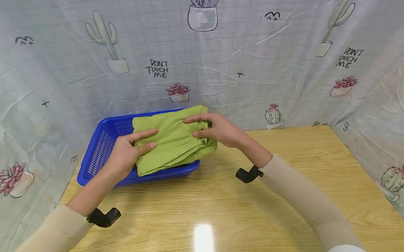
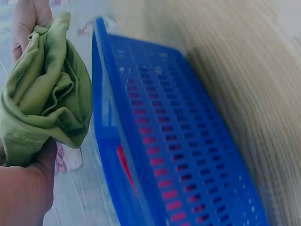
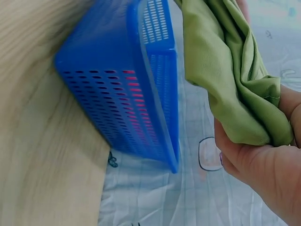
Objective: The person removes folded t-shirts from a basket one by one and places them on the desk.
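A folded lime-green garment (image 1: pixel 174 139) with soft folds and stitched edges is held up over a blue plastic basket (image 1: pixel 95 147). At its left end my left hand (image 1: pixel 123 154) pinches it between thumb and fingers. My right hand (image 1: pixel 222 130) grips the other end, where the cloth is bunched. Both wrist views show the garment raised above the basket's rim, apart from it. Something red (image 2: pixel 123 162) lies inside the basket and shows through its slots; its kind cannot be made out. In the head view the garment hides most of the basket's inside.
The basket stands at the back left of a wooden table (image 1: pixel 233 213), close to a hanging sheet (image 1: pixel 218 67) printed with cacti that encloses the back and sides. Black wrist mounts (image 1: pixel 104 217) stick out below both wrists.
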Motion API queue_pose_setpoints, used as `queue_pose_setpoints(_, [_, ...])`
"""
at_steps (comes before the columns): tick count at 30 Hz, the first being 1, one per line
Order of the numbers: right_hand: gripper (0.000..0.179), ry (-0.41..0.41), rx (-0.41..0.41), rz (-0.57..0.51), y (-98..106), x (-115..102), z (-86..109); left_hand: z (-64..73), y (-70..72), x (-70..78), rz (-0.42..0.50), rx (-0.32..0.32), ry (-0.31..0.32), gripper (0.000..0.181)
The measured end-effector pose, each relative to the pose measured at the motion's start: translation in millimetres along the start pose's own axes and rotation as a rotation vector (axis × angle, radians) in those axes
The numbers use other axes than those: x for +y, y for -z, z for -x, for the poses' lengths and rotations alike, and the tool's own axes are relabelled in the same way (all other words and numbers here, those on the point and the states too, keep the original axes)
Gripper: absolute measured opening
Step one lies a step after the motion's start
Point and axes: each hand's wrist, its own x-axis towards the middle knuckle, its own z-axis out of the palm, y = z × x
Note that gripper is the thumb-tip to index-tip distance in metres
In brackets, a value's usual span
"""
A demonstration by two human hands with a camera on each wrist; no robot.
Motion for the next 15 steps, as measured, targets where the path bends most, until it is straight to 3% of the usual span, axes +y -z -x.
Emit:
queue_pose_setpoints(6, [0.041,0.011,0.041,0.028,6,8,27.4,3.8,-18.5,-0.7,-0.070,-0.015,-0.064,0.044])
queue_pose_setpoints(15, [0.040,0.035,0.101,0.062,13,14,54.4,8.9,-45.8,-3.4,-0.184,0.040,-0.198,0.037])
